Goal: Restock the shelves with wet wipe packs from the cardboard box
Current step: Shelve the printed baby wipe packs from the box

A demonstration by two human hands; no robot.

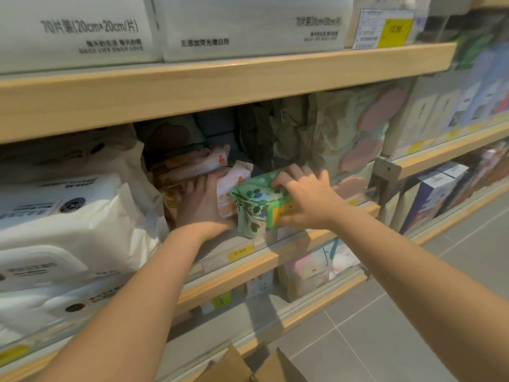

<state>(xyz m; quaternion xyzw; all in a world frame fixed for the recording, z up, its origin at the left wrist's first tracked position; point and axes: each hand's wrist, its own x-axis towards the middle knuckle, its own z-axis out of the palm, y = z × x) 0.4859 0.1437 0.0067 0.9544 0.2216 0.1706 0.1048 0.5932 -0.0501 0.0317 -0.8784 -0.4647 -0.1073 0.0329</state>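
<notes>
Green pack (257, 206): gripped by right hand (305, 199) at shelf (275, 256) front edge. Left hand (202, 204), fingers flat, braces orange packs (190, 166). Risk: pack tips off edge; neighbours topple.

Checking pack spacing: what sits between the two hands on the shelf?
In the head view, between left hand and right hand: a pink-and-white wipe pack and the green floral pack's left end.

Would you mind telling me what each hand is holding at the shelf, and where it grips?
The right hand grips the green floral wipe pack at its right end, over the lid. The left hand lies flat against the orange packs, gripping nothing.
</notes>
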